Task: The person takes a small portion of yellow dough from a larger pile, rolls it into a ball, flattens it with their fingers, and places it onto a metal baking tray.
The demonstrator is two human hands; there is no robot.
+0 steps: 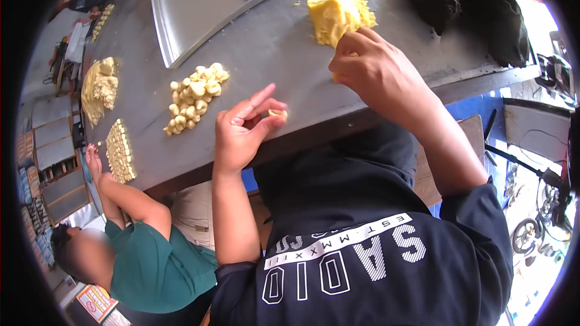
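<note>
Two bare hands work yellow dough on a grey metal tabletop (290,42). At nine o'clock lies a pile of small dough balls (194,98). Left hand (241,136), fingers pinched on a small dough piece (278,113). At one o'clock, right hand (377,72) grips the dough block (335,15).

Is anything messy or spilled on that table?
A little. Yellow crumbs lie scattered on the metal table beside the big dough block that the right hand is pinching from. Otherwise things look tidy: the small dough pieces sit in one pile, and the left hand holds one piece.
</note>
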